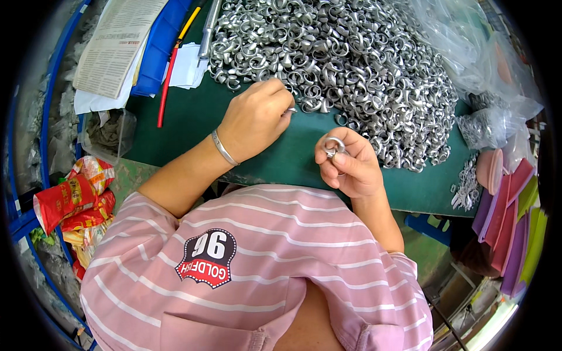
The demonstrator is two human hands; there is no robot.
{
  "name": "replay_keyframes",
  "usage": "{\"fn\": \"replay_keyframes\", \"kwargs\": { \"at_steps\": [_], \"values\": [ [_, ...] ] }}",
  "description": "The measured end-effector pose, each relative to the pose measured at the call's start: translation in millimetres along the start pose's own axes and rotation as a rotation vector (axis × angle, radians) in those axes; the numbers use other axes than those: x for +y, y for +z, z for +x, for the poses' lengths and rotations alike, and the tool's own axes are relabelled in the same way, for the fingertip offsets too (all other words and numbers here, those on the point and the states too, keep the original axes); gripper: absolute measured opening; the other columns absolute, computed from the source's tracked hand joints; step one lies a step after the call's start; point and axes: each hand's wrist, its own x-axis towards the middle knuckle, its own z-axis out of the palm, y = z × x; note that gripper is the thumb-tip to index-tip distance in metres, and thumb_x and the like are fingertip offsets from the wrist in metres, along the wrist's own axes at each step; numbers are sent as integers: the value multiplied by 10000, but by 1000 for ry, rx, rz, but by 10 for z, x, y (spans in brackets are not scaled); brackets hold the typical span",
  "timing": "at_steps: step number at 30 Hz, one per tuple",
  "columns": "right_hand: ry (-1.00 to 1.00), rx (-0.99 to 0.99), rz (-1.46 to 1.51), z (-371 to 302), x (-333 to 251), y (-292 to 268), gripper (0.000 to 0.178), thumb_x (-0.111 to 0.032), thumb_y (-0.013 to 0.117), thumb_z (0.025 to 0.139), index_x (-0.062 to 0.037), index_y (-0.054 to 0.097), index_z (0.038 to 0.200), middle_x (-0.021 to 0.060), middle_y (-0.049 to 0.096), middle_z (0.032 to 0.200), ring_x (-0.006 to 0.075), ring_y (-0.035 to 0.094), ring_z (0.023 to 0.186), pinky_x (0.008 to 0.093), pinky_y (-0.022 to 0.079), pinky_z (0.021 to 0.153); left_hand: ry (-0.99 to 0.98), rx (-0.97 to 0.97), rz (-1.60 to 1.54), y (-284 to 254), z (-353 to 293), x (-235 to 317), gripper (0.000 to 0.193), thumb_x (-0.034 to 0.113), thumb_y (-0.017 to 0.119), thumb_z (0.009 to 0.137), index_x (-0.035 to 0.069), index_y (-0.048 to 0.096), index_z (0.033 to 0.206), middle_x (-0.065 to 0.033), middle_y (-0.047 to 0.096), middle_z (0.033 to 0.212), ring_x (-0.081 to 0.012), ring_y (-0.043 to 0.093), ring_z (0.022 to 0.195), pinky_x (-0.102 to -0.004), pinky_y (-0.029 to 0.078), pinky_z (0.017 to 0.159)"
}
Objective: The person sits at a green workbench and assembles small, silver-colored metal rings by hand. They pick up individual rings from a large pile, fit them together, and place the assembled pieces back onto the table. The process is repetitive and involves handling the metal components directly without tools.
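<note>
My right hand (354,167) pinches a silver metal ring (333,144) between thumb and fingers, its loop standing upright over the near part of the green table (287,143). My left hand (256,114) is curled with its back up at the near edge of a large heap of similar silver rings (333,52). A small bit of grey metal (291,109) shows at the left fingertips; what it belongs to is hidden by the fingers. A metal bracelet (223,148) circles my left wrist.
Left of the heap lie a red-and-yellow pencil (169,85), white paper (188,65), a blue tray (165,44) and a newspaper (114,47). A clear plastic box (120,137) stands at the left edge. Plastic bags (497,120) and small metal pieces (466,186) lie right.
</note>
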Motion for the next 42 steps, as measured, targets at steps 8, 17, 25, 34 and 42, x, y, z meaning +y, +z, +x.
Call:
{"fn": "replay_keyframes", "kwargs": {
  "at_steps": [8,17,25,34,42],
  "values": [
    [-37,419,-739,111,-154,120,133,-37,628,782,15,600,900,73,569,663,104,513,516,211,387,436,-226,-6,-335,-103,-111,4,140,35,659,693,18,611,823,-98,557,745,-242,581,673,-312,466,605],
    [-202,429,-1998,323,-1,113,201,-190,654,768,-23,542,760,139,564,731,327,589,632,405,483,563,-139,-228,-158,-84,-234,34,103,73,654,729,35,639,824,-79,573,768,-201,574,643,-299,458,586],
    [-196,383,-1474,123,-25,128,172,-63,589,808,9,611,963,104,524,717,212,542,647,311,429,564,-767,-270,-996,-140,-237,85,75,83,615,805,16,643,820,-21,559,724,-80,516,603,-213,381,419],
    [142,412,-343,100,-101,106,220,-65,478,892,46,579,1053,45,549,722,61,418,489,183,298,395,-1001,-299,-1564,-57,-281,45,113,105,618,832,19,572,890,-33,530,708,-89,477,600,-185,372,394],
    [-18,412,-1017,115,14,111,118,-15,544,834,-3,612,930,82,591,750,109,502,547,232,409,473,-994,-237,-1628,-21,-301,22,77,84,638,807,38,578,820,-31,545,728,-76,500,615,-194,383,411]
  ]
}}
